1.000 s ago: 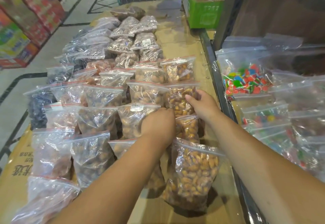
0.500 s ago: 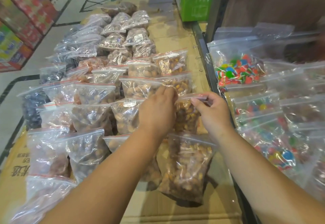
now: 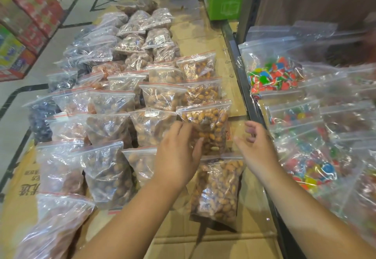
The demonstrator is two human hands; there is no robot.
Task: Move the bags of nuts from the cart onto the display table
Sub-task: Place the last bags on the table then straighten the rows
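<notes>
Several clear zip bags of nuts lie in rows on the cardboard-covered display table [image 3: 205, 29]. A bag of golden nuts [image 3: 211, 120] lies in the rightmost row, overlapping a larger bag of the same nuts [image 3: 219, 189] in front of it. My left hand [image 3: 179, 149] rests its relaxed fingers on the lower left part of the golden nut bag. To the right of that bag, my right hand [image 3: 257, 145] hovers with loosely curled fingers, holding nothing and apart from it. The cart is out of view.
A dark metal rail [image 3: 242, 88] runs along the table's right edge. Beyond it lie bags of coloured candy [image 3: 274, 75] on a shelf. A green box [image 3: 223, 0] stands at the far end. Stacked red cartons [image 3: 30, 14] line the aisle on the left.
My right hand has let go of the golden nut bag's top edge and drawn back to the right. My left hand has slid down to the bag's lower left. The bag now lies flat.
</notes>
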